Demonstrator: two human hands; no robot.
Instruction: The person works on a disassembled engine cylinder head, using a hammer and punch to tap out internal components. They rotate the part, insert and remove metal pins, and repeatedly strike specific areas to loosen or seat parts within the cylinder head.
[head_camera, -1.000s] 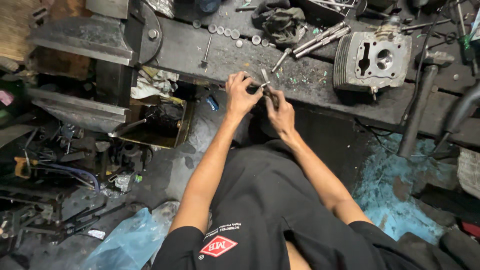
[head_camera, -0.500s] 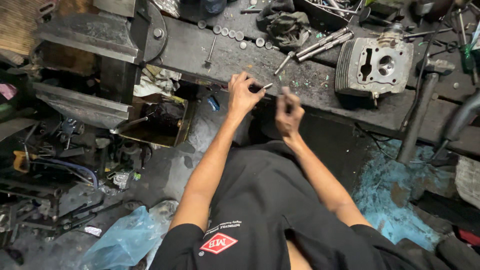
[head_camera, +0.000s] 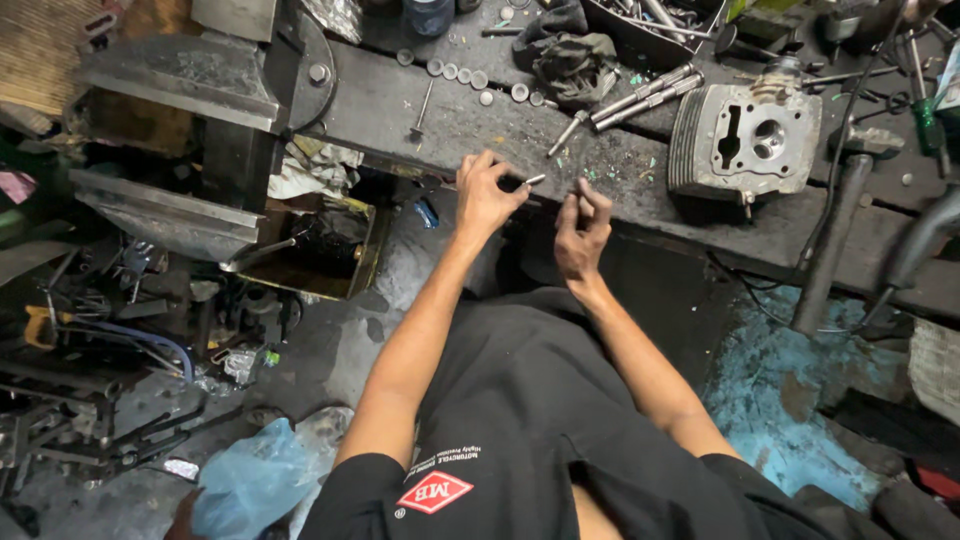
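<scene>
Two hands work just above the near edge of the bench (head_camera: 420, 110), and they are now apart; a second ago they were pressed together over one small metal part. The left hand (head_camera: 487, 196) has kept that part: a short pin (head_camera: 534, 180) pinched between thumb and fingers, its bright tip poking out to the right. The right hand (head_camera: 583, 228) has let go and drawn back toward the body; its fingertips are bunched close together, and I cannot tell whether they hold anything small. By my reading, whatever joining or pulling the two hands did on the pin is finished, and the piece now rests with the left hand alone.

Half a second ago the gap between the hands had already opened; since then it has grown slightly wider and the right hand sits a little lower, while the left hand has barely moved.

Farther along the bench lie two long bolts (head_camera: 645, 92) side by side, a dark rag (head_camera: 572, 55) and a row of small round washers (head_camera: 455, 72). A finned cylinder head (head_camera: 748, 140) stands to the right, well apart from both hands, where it stood before. At the far left a heavy vise (head_camera: 180, 80) juts from the bench end.
</scene>
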